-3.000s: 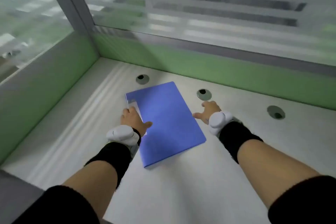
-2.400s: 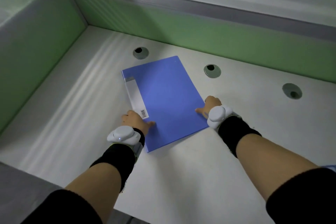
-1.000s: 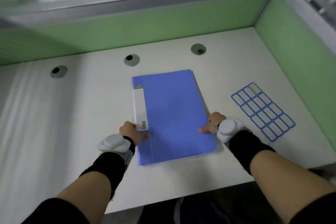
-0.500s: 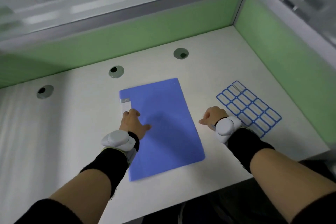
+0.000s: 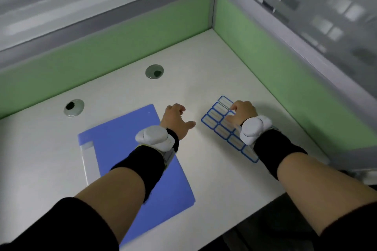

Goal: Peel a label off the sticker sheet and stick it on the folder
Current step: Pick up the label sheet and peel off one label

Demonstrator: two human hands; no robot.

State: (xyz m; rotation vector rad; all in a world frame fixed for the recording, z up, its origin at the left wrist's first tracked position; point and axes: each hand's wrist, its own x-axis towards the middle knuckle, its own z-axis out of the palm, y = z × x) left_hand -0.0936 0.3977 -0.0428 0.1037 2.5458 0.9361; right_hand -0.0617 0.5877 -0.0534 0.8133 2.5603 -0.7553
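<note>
A blue folder (image 5: 122,138) with a white spine strip lies flat on the white desk, partly under my left forearm. A sticker sheet (image 5: 219,120) of blue-bordered white labels lies to its right. My right hand (image 5: 242,113) rests on the sheet with its fingers curled down onto the labels near the far end; whether a label is pinched is hidden. My left hand (image 5: 176,121) hovers over bare desk between the folder's far right corner and the sheet, fingers loosely spread, holding nothing.
Two round cable holes (image 5: 154,71) (image 5: 73,107) sit in the desk (image 5: 204,79) behind the folder. Green partition walls (image 5: 275,71) close the back and right sides. The desk's front edge runs diagonally at lower right.
My right hand has moved right onto the sticker sheet. My left hand has left the folder and moved right, toward the sheet. The view has swung to the right.
</note>
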